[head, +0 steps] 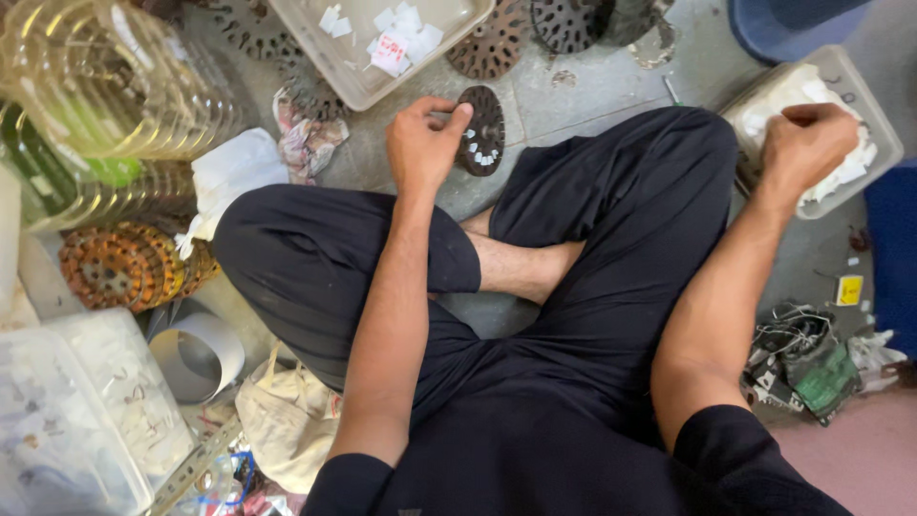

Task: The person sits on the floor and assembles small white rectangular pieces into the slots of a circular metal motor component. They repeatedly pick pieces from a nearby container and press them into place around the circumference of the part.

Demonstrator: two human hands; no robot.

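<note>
I sit cross-legged on the floor in black clothes. My left hand (425, 141) grips a dark round slotted metal disc (483, 129) that stands on edge on the concrete, with small white pieces in some of its slots. My right hand (805, 143) reaches into a clear plastic tray (884, 143) at the right, its fingers closed among the white paper strips (800, 88) inside; whether it holds any of them is hidden.
Another clear tray with white slips (377, 53) lies ahead, with rusty slotted discs (492, 43) beside it. A stack of discs (124, 266), clear plastic bottles (105, 86), a tape roll (196, 354) and plastic boxes (67, 420) crowd the left. Tangled wires (798, 358) lie at the right.
</note>
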